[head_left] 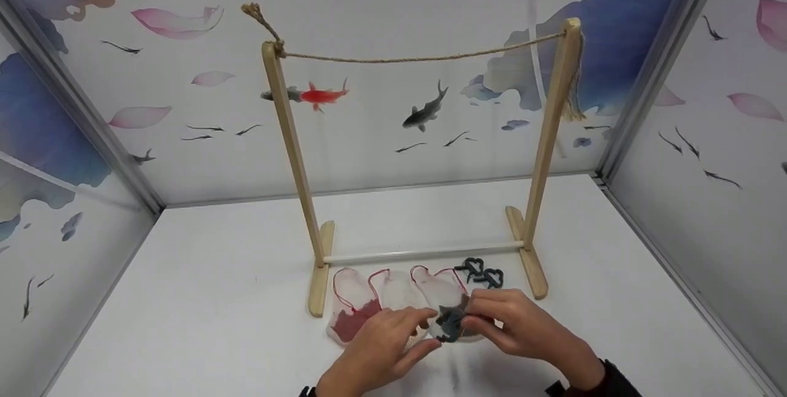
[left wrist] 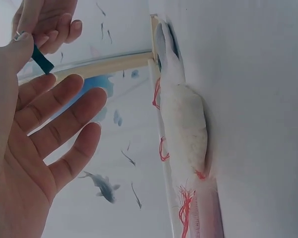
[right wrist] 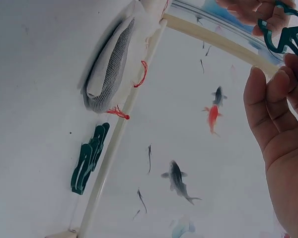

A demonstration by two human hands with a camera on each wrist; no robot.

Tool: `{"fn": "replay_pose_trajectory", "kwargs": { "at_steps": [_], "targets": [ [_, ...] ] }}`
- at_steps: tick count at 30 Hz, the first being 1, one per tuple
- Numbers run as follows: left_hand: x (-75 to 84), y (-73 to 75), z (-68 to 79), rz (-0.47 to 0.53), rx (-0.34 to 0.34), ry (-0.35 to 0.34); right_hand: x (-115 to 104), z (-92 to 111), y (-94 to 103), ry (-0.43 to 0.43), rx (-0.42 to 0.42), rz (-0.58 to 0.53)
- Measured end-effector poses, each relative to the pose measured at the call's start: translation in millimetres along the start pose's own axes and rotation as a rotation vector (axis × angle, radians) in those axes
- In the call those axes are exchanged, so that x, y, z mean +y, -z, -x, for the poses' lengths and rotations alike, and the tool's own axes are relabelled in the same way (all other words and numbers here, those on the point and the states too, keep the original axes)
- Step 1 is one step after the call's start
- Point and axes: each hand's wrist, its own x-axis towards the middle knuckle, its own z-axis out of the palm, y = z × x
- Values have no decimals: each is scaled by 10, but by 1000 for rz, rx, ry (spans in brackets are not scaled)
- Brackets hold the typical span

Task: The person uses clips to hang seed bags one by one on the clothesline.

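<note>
In front of me my right hand (head_left: 522,326) pinches a dark green plastic clip (right wrist: 283,37) between thumb and fingers. My left hand (head_left: 384,341) is beside the clip, its fingers spread and mostly straight in the left wrist view. Its thumb and index tips come close to the clip; whether they touch it I cannot tell. Under the hands lie small whitish drawstring bags with red cords: a bag with a dark red patch (head_left: 356,323), a pale middle bag (head_left: 399,289), and a right-hand bag (head_left: 439,289) partly hidden by the clip and hand.
Two more green clips (head_left: 482,272) lie right of the bags. Behind stands a wooden frame (head_left: 541,145) with a white lower bar (head_left: 424,254) and a rope (head_left: 424,59) strung between its posts. Panels (head_left: 369,139) printed with fish and petals enclose the white table (head_left: 203,298).
</note>
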Motion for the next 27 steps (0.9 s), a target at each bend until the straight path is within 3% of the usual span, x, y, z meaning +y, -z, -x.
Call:
{"fn": "replay_pose_trajectory", "kwargs": {
  "at_steps": [7,13,21,27],
  "targets": [
    [-190,58,-38,14,20,131,105,44,297,-31,101,120],
    [-397,25,-261,19,-22,241,189,126,498,-43,174,165],
    [-605,-164,-563,120,-120,408,276,179,571,-82,244,250],
    [-690,-292,-694,142,-140,527,288,189,564,-142,273,273]
  ]
}}
